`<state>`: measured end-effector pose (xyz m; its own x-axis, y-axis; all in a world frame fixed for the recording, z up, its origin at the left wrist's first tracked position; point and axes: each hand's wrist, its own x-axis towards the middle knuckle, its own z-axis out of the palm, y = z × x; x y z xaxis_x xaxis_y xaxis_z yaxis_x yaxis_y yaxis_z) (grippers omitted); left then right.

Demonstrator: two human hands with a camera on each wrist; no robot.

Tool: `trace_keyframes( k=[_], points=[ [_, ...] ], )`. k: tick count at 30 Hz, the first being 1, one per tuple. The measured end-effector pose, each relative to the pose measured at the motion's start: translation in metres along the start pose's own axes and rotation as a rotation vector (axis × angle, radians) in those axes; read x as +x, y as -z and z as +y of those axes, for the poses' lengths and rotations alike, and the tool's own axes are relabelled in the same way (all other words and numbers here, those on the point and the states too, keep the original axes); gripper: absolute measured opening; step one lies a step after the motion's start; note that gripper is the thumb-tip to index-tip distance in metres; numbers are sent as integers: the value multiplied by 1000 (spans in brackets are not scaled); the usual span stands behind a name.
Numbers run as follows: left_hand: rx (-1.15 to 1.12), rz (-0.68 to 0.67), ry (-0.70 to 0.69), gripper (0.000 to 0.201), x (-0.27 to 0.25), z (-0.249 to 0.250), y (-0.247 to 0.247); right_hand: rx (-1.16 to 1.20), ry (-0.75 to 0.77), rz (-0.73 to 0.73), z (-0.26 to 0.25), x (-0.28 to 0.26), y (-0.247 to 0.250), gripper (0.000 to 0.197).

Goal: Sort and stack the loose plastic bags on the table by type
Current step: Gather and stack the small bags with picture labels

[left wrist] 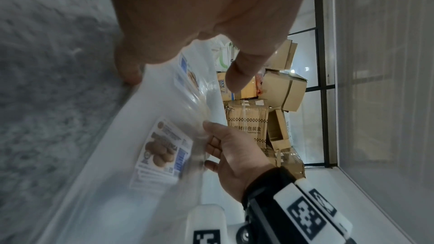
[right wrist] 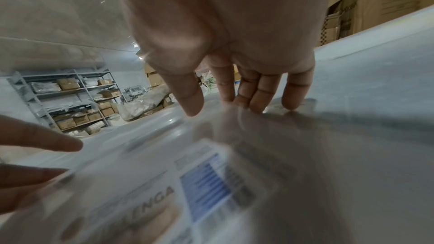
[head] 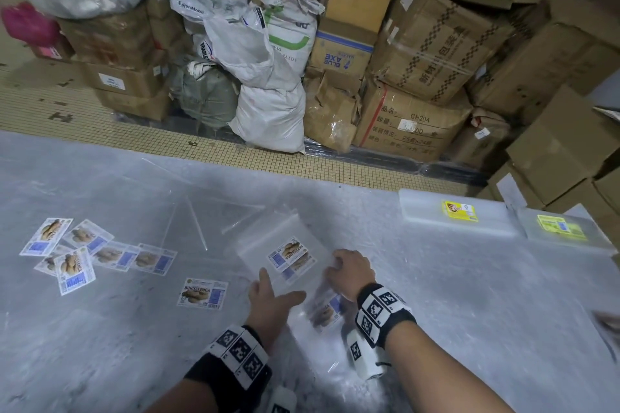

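**Squaring the biscuit-label bags**

Both wrists frame the small stack of labelled bags (head: 288,255) lying mid-tabletop (head: 469,295). To align it well, press the edges inward evenly. Left hand (head: 268,298) lies flat, fingers straight against its near-left edge; right hand (head: 352,273) arches, fingers bent onto the right edge.

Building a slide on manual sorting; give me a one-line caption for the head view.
Both hands, left hand and right hand, square up a stack of clear biscuit-label bags on the grey table.
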<state>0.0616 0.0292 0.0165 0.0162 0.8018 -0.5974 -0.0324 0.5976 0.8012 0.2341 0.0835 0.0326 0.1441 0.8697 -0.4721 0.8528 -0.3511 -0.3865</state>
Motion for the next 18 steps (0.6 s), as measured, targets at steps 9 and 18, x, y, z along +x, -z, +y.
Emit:
trace_keyframes(
  k=[9, 18],
  points=[
    [-189, -47, -19, 115, 1, -6, 9, 113, -102, -25, 12, -1, -10, 13],
    [-267, -95, -89, 85, -1, -8, 8, 149, -2, -11, 11, -18, -9, 32]
  ],
)
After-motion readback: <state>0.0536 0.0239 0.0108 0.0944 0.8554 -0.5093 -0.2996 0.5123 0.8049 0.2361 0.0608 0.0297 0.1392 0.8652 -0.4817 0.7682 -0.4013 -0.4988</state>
